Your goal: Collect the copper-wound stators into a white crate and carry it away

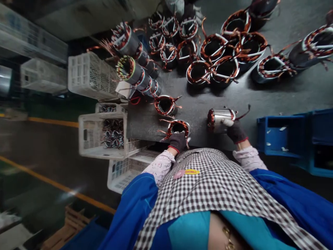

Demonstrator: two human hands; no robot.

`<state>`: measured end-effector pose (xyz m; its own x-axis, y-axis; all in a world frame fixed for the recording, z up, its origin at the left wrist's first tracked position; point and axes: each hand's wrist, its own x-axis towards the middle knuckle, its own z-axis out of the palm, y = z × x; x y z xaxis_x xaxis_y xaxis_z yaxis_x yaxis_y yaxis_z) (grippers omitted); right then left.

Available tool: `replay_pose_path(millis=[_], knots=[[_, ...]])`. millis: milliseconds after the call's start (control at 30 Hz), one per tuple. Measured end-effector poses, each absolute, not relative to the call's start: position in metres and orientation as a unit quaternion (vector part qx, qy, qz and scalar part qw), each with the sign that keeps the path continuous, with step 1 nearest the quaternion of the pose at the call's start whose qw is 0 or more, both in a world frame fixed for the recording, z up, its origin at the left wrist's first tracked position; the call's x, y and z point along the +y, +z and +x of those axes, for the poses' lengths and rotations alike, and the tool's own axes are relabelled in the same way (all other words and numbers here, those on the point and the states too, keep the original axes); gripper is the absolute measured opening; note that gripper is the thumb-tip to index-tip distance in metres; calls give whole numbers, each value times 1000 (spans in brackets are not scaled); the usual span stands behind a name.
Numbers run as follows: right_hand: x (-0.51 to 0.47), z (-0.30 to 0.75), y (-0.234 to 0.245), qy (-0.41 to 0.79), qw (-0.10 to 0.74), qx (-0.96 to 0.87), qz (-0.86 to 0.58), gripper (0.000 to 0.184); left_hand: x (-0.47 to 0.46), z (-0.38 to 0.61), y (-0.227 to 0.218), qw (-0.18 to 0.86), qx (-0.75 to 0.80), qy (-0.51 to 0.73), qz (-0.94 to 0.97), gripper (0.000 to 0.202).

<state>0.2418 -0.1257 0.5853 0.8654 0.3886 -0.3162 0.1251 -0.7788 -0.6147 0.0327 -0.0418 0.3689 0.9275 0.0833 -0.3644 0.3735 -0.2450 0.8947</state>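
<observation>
Left hand: gloved in dark fabric, the left hand [177, 141] sits at the table's near edge with its fingers closed over the near rim of an upright stator [178, 127] wound in copper wire.
Right hand: the gloved right hand [235, 131] has its fingers wrapped around a second stator [220, 119], a silver-bodied one lying on its side, at 3 o'clock from the first and well apart from it.
Third stator: another copper-wound stator [165, 105] stands alone at 11 o'clock from the left hand, near it but not touching.
Table: the dark table [260, 93] carries both held stators along its near edge.
Far cluster: a crowd of upright stators [221, 55] packs the table at 12 o'clock, their copper rings and white ties showing; several touch one another.
Stacked row: longer wound cores [135, 74] lie piled on their sides at 10 o'clock.
White crates: slatted white crates [102, 135] sit at 9 o'clock off the table's edge, one holding more wound parts.
Blue bins: blue bins [282, 135] stand at 3 o'clock beyond the right hand.
Worker: checked apron, floral cuffs and blue sleeves fill the foreground.
</observation>
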Motion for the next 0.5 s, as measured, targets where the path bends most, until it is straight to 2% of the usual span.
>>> replay_pose_path(millis=[33, 100, 200, 300, 500], knots=[[-133, 243, 587, 199, 356, -114, -906, 70, -42, 35, 369, 591, 142, -138, 782, 60], [-148, 243, 590, 164, 415, -75, -892, 64, -41, 40, 369, 582, 136, -156, 786, 62], [-166, 244, 599, 180, 438, -42, -880, 56, -39, 46, 367, 579, 128, -173, 786, 58], [-172, 248, 607, 211, 487, -16, -847, 56, -36, 50, 365, 577, 114, -187, 787, 55], [-175, 261, 610, 124, 606, 67, -783, 54, -43, 60, 354, 571, 123, -176, 792, 54]])
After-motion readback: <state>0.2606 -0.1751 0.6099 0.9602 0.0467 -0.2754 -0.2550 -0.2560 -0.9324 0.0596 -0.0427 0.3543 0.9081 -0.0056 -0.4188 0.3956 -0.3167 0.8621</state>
